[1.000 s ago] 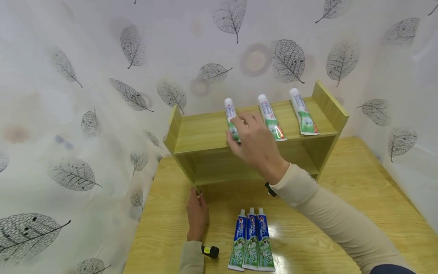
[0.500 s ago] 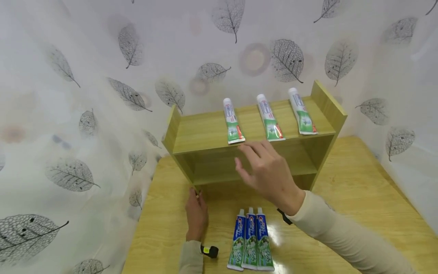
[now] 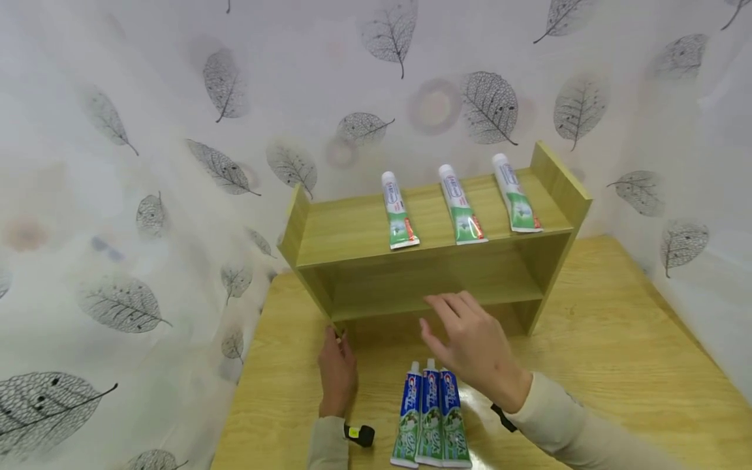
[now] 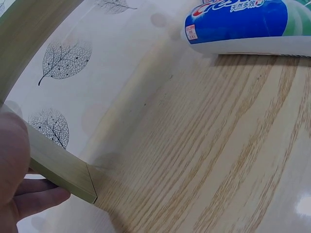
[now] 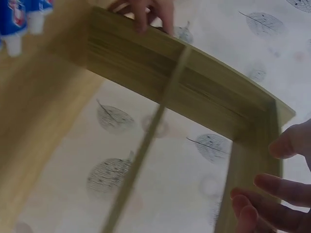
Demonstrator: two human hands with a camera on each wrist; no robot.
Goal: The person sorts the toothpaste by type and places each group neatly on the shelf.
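My left hand [image 3: 337, 378] grips the lower left side panel of a small two-tier wooden shelf [image 3: 346, 225]; in the left wrist view, thumb and fingers lie on either side of the panel's end [image 4: 63, 170]. My right hand [image 3: 478, 349], fingers relaxed and holding nothing, hovers in front of the lower tier. It partly overlaps the rightmost of three blue-and-green toothpaste tubes [image 3: 431, 418] lying side by side on the table. On the shelf's top tier lie a left white-and-green toothpaste tube [image 3: 399, 212], a middle one [image 3: 461, 205] and a right one [image 3: 517, 194], caps toward the wall.
The wooden table [image 3: 623, 339] stands in a corner against walls covered in leaf-patterned paper [image 3: 435, 39]. Raised side panels [image 3: 561, 173] border the top tier. Black wrist cameras [image 3: 360, 435] are strapped to both wrists.
My right hand has let go of the left white-and-green tube and drawn back down and to the right, in front of the shelf. The left hand keeps its grip on the side panel.
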